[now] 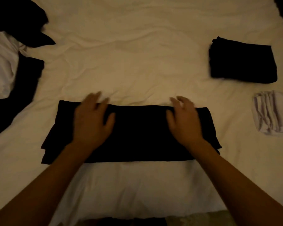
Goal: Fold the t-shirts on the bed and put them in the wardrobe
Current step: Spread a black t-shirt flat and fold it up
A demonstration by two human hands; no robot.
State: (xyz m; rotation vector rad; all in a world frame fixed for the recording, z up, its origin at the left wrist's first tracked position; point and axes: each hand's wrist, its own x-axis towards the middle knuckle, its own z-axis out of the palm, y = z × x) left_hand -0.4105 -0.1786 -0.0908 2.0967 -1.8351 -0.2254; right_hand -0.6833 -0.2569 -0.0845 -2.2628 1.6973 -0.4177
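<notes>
Head view, looking down on a bed (137, 62) under a creased pale sheet. Near the front edge, a black t-shirt (137, 136) folded into a long band running left to right, flat on the sheet.

Left hand (91, 121) laid palm-down on the left part of the band, fingers (95, 98) straight and slightly spread, tips reaching past the far edge of the cloth onto the sheet; thumb lying on the black cloth, pointing toward the middle. Nothing gripped, only flat contact (a little motion blur here).

Right hand (185, 119) palm-down on the right part of the band, near its far edge. Fingers loosely bent, tips raised just above the far edge; not clear whether any cloth is pinched beneath them. Thumb resting on the cloth, pointing inward. Band stretching between both hands and out beyond each of them.

Well off to the right, a folded black stack (243, 61), and nearer the front edge beside it a folded white stack (271, 111). At the left edge, an unfolded heap: dark clothes (20, 18) over and around a white garment (2, 66).
</notes>
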